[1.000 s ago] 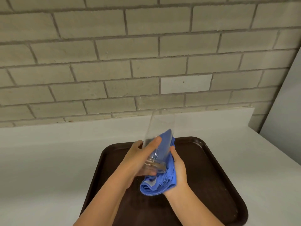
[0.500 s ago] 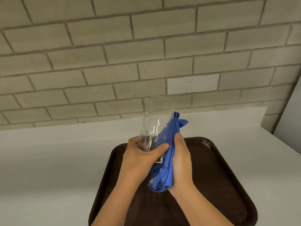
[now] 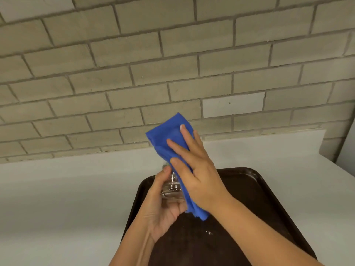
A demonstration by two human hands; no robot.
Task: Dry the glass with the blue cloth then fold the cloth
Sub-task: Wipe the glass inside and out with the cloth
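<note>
A clear glass (image 3: 172, 186) is held up above the brown tray (image 3: 257, 191), tilted away from me. My left hand (image 3: 163, 206) grips its thick base from below, thumb on the left side. A blue cloth (image 3: 167, 135) is draped over the upper part and right side of the glass, hiding most of it. My right hand (image 3: 194, 166) lies flat on the cloth with fingers spread and straight, pressing it against the glass. The cloth's lower end (image 3: 199, 213) hangs down below my right palm.
The tray sits on a white counter (image 3: 67, 198) that runs back to a brick wall (image 3: 172, 73). A few water drops (image 3: 209, 232) lie on the tray. A grey panel (image 3: 347, 150) stands at the far right.
My right hand has risen and spread flat over the glass, carrying the cloth up so it now covers the upper part. My left hand still grips the base. The view has tilted up.
</note>
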